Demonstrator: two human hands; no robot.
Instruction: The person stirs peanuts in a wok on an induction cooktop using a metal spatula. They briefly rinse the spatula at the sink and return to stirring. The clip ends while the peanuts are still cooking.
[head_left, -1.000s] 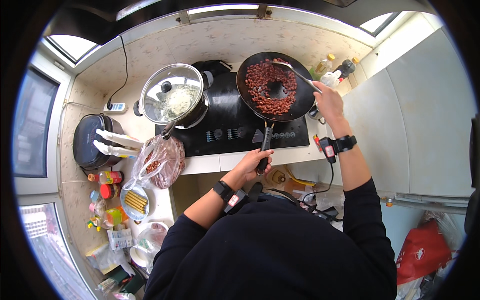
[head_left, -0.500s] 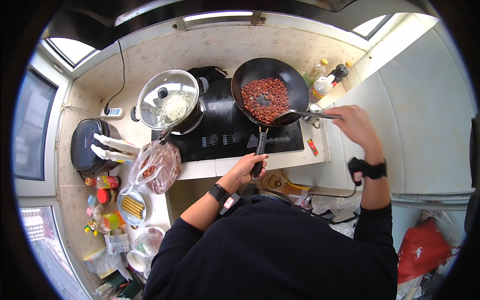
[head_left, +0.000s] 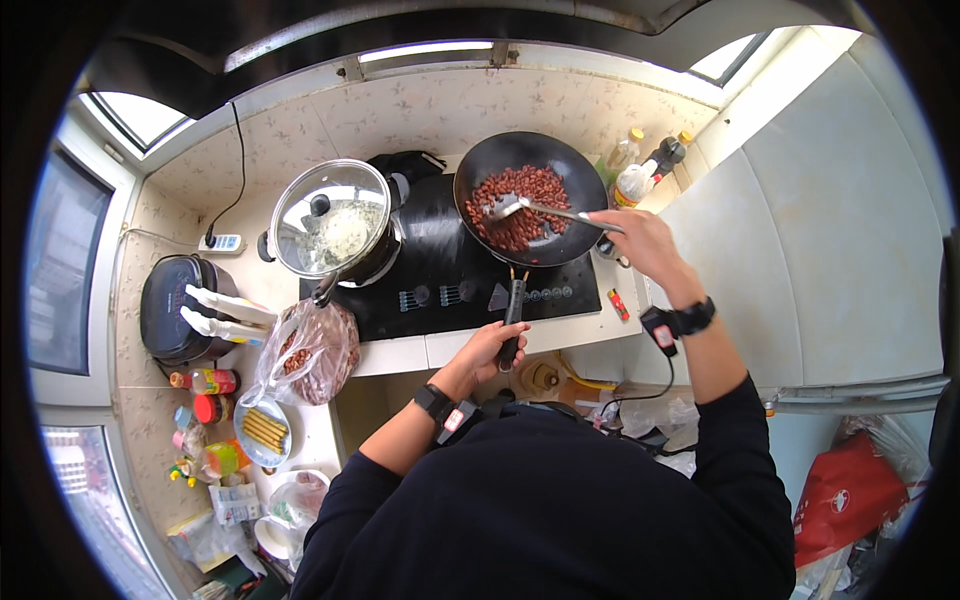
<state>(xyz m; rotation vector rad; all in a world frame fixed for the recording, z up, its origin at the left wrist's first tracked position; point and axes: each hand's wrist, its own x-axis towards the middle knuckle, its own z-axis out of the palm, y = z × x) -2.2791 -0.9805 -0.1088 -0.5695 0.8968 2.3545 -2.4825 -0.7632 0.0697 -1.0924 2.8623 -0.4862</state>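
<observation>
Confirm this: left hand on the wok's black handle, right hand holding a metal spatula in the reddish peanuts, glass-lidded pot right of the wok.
Wrong side: the head view shows the glass-lidded pot left of the wok. The left hand is on the wok's black handle, and the right hand holds a metal spatula in the reddish peanuts.

Here's a dark navy top, sleeves stopping partway down, black wrist straps, each with a small box marked red and white, black cable off the right one!
</observation>
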